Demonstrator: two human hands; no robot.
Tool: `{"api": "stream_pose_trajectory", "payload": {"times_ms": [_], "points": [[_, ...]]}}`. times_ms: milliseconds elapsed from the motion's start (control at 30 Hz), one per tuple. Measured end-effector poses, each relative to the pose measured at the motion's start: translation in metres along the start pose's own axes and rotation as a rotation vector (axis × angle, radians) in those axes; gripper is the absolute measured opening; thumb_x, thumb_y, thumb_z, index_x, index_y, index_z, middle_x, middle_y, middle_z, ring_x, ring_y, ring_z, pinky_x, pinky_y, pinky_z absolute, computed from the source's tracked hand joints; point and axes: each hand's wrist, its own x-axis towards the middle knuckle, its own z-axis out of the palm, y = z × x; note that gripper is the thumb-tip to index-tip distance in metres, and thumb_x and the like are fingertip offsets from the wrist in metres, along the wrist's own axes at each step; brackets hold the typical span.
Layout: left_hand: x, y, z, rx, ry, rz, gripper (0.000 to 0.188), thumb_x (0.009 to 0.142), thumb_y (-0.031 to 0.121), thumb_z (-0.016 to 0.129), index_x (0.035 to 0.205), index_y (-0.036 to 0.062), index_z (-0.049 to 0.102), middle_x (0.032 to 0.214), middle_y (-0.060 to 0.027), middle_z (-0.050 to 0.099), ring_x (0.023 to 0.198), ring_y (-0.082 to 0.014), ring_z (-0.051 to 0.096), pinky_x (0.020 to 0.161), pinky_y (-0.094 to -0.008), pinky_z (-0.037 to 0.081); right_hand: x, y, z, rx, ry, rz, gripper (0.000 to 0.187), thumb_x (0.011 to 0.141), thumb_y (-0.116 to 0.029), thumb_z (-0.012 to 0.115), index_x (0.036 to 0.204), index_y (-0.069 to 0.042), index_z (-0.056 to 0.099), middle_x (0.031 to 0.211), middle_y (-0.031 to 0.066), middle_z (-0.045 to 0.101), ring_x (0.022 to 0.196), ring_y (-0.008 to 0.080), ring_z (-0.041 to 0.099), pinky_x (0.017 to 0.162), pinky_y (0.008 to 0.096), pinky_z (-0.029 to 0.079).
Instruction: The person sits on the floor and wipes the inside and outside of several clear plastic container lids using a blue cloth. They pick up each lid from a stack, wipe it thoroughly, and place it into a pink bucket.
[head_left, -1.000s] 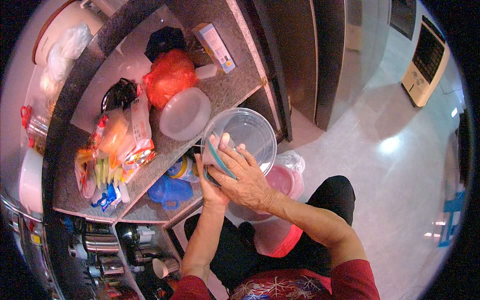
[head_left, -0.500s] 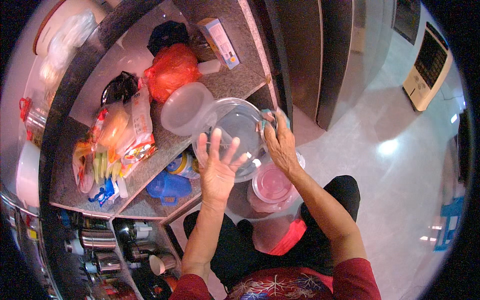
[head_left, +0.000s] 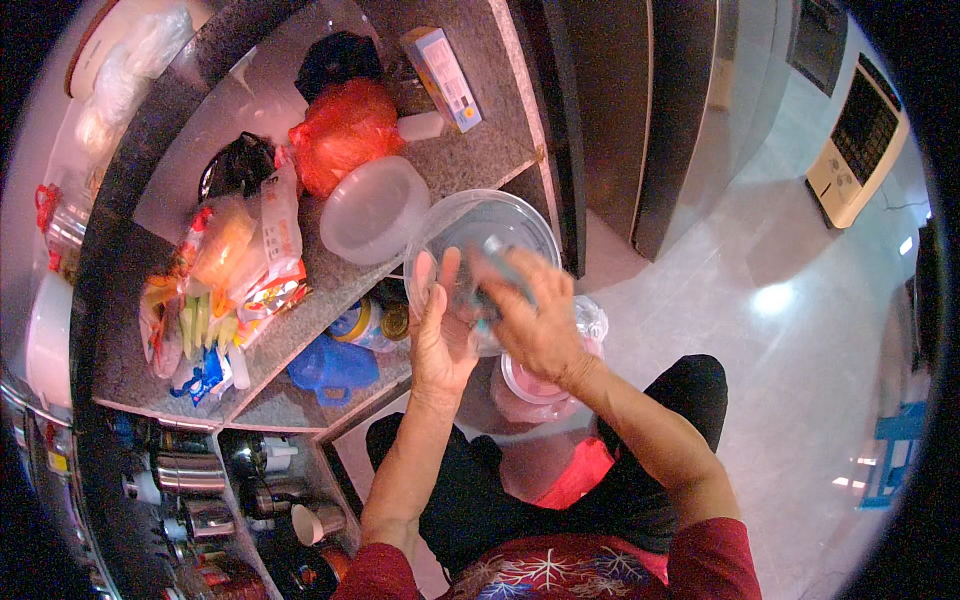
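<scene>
A round clear plastic bowl [head_left: 487,207] is held up in front of me, tilted, at the edge of the stone shelf. My left hand [head_left: 442,350] grips its near left side, some fingers showing through the clear plastic. Over the bowl, my right hand [head_left: 540,325] presses a crumpled greenish cloth [head_left: 522,262] against it; the fingers and cloth are smeared by motion. Left of the bowl, a second translucent round container [head_left: 375,212] sits on the shelf. Below my right hand are stacked pinkish clear round tubs [head_left: 535,385], partly hidden.
On the shelf lie a red plastic bag [head_left: 345,130], a black bag [head_left: 238,168], food packets [head_left: 235,250] and an upright box [head_left: 442,80]. A blue plastic container [head_left: 335,370] stands on the lower level. Pots [head_left: 190,472] fill the lower left rack. A cream-coloured appliance [head_left: 855,150] stands on the floor.
My right hand has moved left with the cloth, from the bowl's right rim to over its middle. My left hand's spread fingers have closed on the bowl's near left side.
</scene>
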Motion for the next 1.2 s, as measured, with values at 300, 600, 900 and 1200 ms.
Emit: {"api": "stream_pose_trajectory", "payload": {"times_ms": [300, 600, 900, 1200], "points": [[-0.001, -0.005, 0.006, -0.124, -0.151, -0.120, 0.051, 0.097, 0.033, 0.048, 0.145, 0.0316, 0.028, 0.150, -0.0019, 0.033, 0.130, -0.0358, 0.041, 0.091, -0.0603, 0.048, 0.007, 0.024, 0.003, 0.094, 0.199, 0.096, 0.042, 0.073, -0.006, 0.063, 0.114, -0.006, 0.058, 0.120, 0.0223, 0.053, 0.105, 0.0399, 0.052, 0.086, 0.0489, 0.043], [-0.016, -0.008, 0.022, -0.197, -0.106, -0.319, 0.082, 0.087, 0.073, 0.032, 0.146, 0.0162, 0.029, 0.147, -0.0071, 0.037, 0.134, -0.0272, 0.036, 0.111, -0.0461, 0.029, 0.004, -0.014, -0.005, 0.137, -0.124, -0.173, 0.032, 0.070, -0.016, 0.066, 0.102, -0.015, 0.066, 0.130, 0.0139, 0.049, 0.123, 0.0334, 0.046, 0.093, 0.0471, 0.039], [-0.023, -0.024, 0.020, 0.215, -0.182, -0.231, 0.066, 0.085, 0.014, 0.067, 0.142, 0.0125, 0.034, 0.136, -0.0109, 0.047, 0.116, -0.0314, 0.055, 0.084, -0.0477, 0.056, 0.027, 0.028, -0.012, 0.061, -0.013, 0.150, 0.035, 0.076, -0.028, 0.066, 0.109, -0.016, 0.061, 0.118, 0.0123, 0.055, 0.114, 0.0309, 0.051, 0.088, 0.0432, 0.038], [-0.011, 0.004, -0.008, -0.024, -0.282, -0.157, 0.048, 0.089, 0.007, 0.059, 0.135, 0.0132, 0.044, 0.134, -0.0183, 0.050, 0.110, -0.0445, 0.057, 0.081, -0.0548, 0.056, 0.027, 0.062, -0.052, 1.143, -0.220, 0.795, 0.023, 0.082, -0.014, 0.069, 0.104, -0.007, 0.063, 0.091, -0.0022, 0.065, 0.081, 0.0064, 0.059, 0.072, 0.0238, 0.048]]}}
